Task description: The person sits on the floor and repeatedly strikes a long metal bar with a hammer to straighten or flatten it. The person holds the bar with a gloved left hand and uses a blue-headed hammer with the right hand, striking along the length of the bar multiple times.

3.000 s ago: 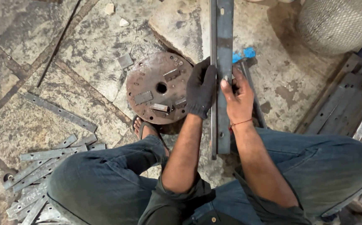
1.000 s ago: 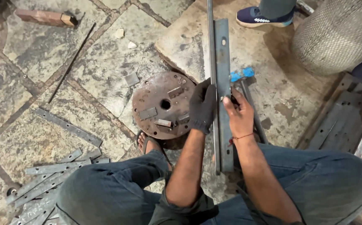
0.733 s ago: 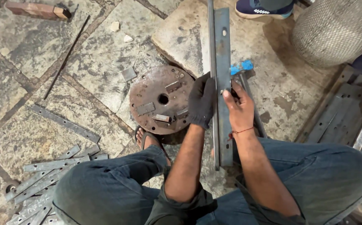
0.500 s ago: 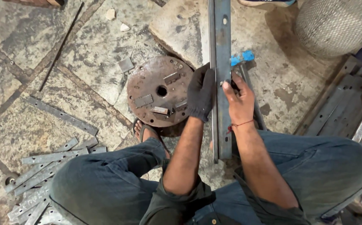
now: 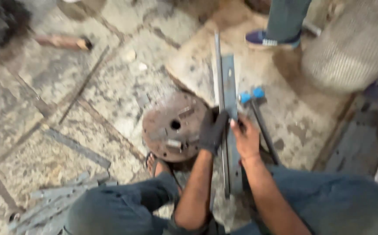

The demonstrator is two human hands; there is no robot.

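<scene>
Steel bar (image 5: 229, 130) lies on the stone floor (image 5: 45, 152) beside the rusty disc (image 5: 173, 126); looks heavy and stiff. I've got my gloved left hand (image 5: 213, 132) clamped on its edge, bare right hand (image 5: 245, 139) pressing alongside, mid-length.

left: rusty disc (image 5: 174, 126) blocks | right: blue-handled tool (image 5: 258, 115) blocks | ahead: bare stone floor (image 5: 189, 72)
</scene>
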